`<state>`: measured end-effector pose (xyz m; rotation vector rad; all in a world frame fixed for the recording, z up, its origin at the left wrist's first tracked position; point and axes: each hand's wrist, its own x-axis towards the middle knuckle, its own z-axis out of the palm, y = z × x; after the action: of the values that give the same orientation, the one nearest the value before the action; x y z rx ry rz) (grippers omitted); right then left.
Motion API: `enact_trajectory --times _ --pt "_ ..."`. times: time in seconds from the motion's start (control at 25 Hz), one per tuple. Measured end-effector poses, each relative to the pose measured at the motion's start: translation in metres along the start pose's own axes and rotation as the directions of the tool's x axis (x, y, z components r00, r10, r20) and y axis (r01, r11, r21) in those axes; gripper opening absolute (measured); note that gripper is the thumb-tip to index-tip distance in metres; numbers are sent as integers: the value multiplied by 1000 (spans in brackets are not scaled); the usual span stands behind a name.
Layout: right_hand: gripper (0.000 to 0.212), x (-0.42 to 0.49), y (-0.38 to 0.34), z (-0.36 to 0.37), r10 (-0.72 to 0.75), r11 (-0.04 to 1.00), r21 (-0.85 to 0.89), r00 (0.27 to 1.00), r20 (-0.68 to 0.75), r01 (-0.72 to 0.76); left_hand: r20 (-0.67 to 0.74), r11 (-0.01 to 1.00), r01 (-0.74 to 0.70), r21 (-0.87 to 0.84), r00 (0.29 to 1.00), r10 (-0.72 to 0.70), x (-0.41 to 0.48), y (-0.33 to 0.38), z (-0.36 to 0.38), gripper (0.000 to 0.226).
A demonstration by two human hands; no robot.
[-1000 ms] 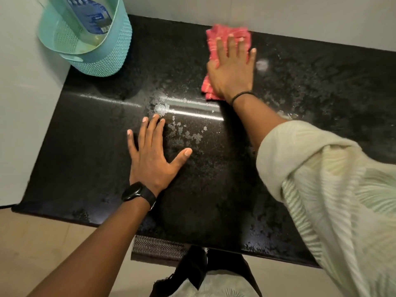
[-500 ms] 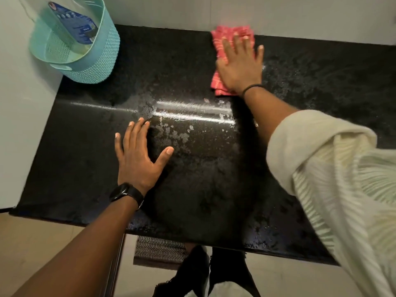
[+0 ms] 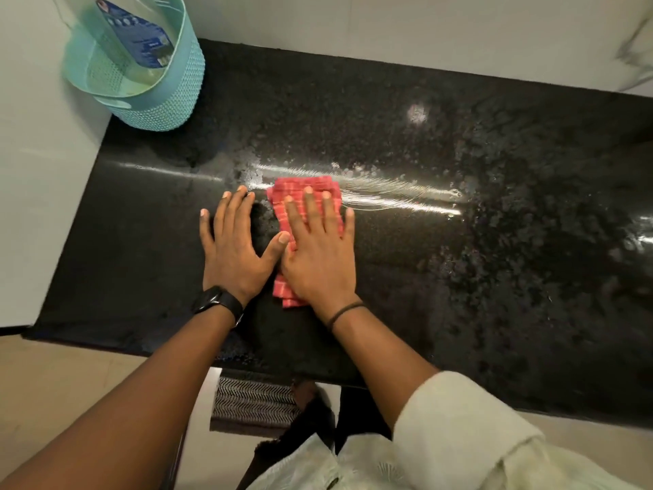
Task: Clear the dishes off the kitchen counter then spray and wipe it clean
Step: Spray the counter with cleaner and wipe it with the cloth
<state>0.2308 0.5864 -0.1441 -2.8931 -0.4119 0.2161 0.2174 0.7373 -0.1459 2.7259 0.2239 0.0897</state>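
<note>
A black stone counter (image 3: pixel 459 277) fills the view, wet with droplets and smeared streaks. A pink checked cloth (image 3: pixel 300 192) lies folded near the counter's middle. My right hand (image 3: pixel 318 252) presses flat on the cloth with straight fingers, covering most of it. Just left of it, my left hand (image 3: pixel 235 249) rests flat on the bare counter with fingers spread, its thumb beside the cloth. A black watch sits on the left wrist.
A teal basket (image 3: pixel 176 97) stands in the far left corner and holds a clear bottle (image 3: pixel 137 37) with a blue label. White walls border the counter at the back and left. A patterned mat (image 3: pixel 247 404) lies on the floor below the front edge.
My right hand has dragged the cloth from the back wall toward me, to the counter's middle beside my left hand. The left hand has stayed flat on the counter.
</note>
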Motion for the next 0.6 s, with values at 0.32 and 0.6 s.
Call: enact_trajectory --times 0.32,0.6 --pt "68 115 102 -35 192 981 27 981 -32 -191 -45 999 -5 -32 999 3 2 -8 -1 86" --pt "70 -80 102 -16 391 920 29 919 -55 -390 -23 1000 -19 -22 1000 19 2 -5 2 88"
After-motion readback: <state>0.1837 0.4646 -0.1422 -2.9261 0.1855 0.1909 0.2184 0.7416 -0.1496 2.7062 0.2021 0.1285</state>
